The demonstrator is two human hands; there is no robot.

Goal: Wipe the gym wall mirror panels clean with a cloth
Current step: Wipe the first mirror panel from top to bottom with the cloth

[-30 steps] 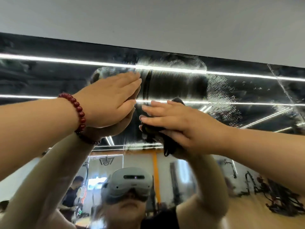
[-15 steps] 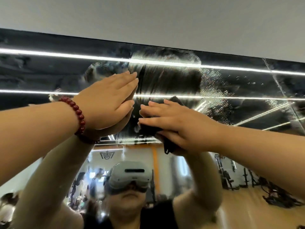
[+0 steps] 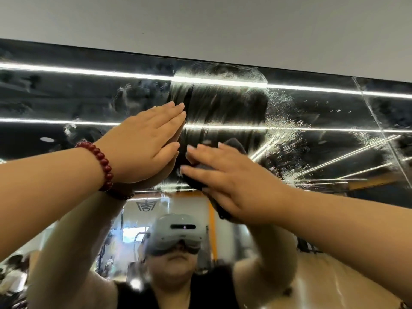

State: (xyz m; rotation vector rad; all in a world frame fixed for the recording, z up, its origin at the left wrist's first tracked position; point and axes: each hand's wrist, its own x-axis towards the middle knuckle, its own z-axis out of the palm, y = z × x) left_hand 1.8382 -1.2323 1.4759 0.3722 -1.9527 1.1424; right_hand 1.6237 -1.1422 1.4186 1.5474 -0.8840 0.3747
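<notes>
The wall mirror (image 3: pixel 312 112) fills the middle of the head view, its top edge against the grey wall. A wet streaked patch runs down its upper centre, with spray droplets to the right of it. My right hand (image 3: pixel 225 177) presses a dark cloth (image 3: pixel 234 144) flat against the glass with straight fingers; most of the cloth is hidden under the hand. My left hand (image 3: pixel 145 146), with a red bead bracelet on the wrist, lies flat on the mirror just left of the cloth, fingers straight.
A seam between mirror panels (image 3: pixel 376 121) runs diagonally at the right. The grey wall (image 3: pixel 223 25) lies above the mirror. The glass reflects me in a headset, light strips, gym equipment and people at the lower left.
Both hands have slid slightly down the mirror with the cloth, leaving more of the streaked wet patch showing above them. My view has tilted up a little.
</notes>
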